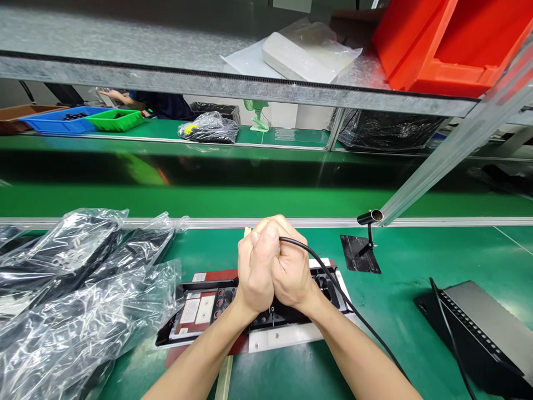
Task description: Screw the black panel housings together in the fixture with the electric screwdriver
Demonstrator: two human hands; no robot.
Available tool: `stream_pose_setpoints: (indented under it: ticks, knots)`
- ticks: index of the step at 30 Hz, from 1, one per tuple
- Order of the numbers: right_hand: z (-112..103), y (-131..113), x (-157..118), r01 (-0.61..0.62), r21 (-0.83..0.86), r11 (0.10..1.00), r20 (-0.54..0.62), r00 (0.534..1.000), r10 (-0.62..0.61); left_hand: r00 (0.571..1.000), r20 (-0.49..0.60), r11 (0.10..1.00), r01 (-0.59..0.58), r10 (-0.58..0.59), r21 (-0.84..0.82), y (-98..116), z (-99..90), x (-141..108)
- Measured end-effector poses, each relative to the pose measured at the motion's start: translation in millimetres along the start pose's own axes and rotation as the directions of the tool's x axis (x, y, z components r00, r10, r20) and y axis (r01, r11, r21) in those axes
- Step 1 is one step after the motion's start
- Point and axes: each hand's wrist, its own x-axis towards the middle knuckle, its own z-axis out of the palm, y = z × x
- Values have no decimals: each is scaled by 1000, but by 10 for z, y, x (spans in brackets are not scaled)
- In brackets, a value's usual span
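Observation:
My left hand [255, 272] and my right hand [293, 266] are pressed together, fingers wrapped around a corded tool whose body they hide. Its black cord [352, 305] leaves the top of my fists and runs down to the lower right. Directly below my hands lies a long black plastic housing [183, 328] with round holes and a labelled pale plate at its left end. The housing rests on a reddish-brown fixture [216, 275] with a white strip [287, 336] along the near side. What the tool's tip touches is hidden.
Clear-bagged black parts [83, 283] lie left. A black tube holder [366, 244] stands right, near a slanted metal post [433, 150] and a black-grey device [478, 328]. A metal shelf [166, 78] with a red bin [437, 50] spans above. Another person's arm [133, 101] shows beyond.

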Motion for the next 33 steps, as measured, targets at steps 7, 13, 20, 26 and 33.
stream_pose_setpoints:
  ticks: [7, 13, 20, 26, 33]
  knots:
    - [-6, -17, 3, -11, 18, 1000, 3, 1000, 11, 1000, 1, 1000, 12, -12, 15, 23, -16, 0]
    - [-10, -37, 2, -14, 21, 1000, 19, 1000, 14, 1000, -6, 999, 16, -16, -32, 17, 2, -12]
    - [-6, -18, 3, -3, 45, 999, 22, 1000, 2, 997, 7, 995, -78, 78, -69, -9, 14, 25]
    - [-2, -20, 5, 4, 74, 997, 20, 1000, -5, 997, 3, 995, -79, 80, -64, -47, 15, 9]
    - [0, -15, 11, 15, 74, 997, 15, 1000, -16, 997, -7, 996, -82, 82, -16, -41, 6, 7]
